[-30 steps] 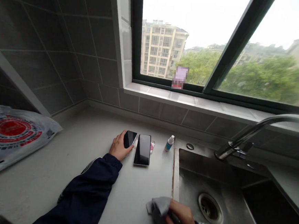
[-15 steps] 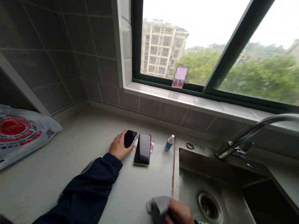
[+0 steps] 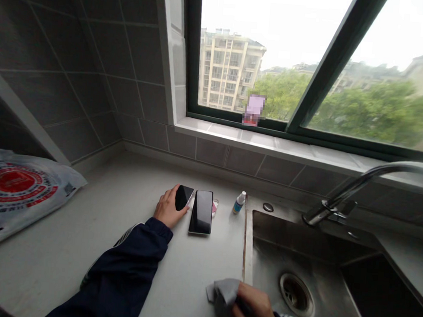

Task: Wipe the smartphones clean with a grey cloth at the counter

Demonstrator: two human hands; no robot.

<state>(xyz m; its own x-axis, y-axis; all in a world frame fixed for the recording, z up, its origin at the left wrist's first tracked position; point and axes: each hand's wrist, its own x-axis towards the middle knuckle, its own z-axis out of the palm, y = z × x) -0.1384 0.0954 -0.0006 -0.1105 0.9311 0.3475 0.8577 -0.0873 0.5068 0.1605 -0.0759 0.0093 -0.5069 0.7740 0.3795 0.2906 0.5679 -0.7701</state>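
Observation:
My left hand is closed around the edges of a small black-screened phone, which lies on the white countertop. Just right of it rests a larger phone, its dark screen facing up. A clear case with a pink patch shows partly from beneath that phone's right side. Near the sink's left edge, my right hand grips a bunched grey cloth. A small spray bottle with a white cap and blue label stands upright beyond the larger phone, near the sink corner.
To the right is a steel sink with a drain and a curved faucet. A printed plastic bag lies on the counter at the left. A tiled window ledge runs along the back.
Both hands keep their places, the left at the small phone and the right with the cloth. Only a very slight shift of the whole view shows.

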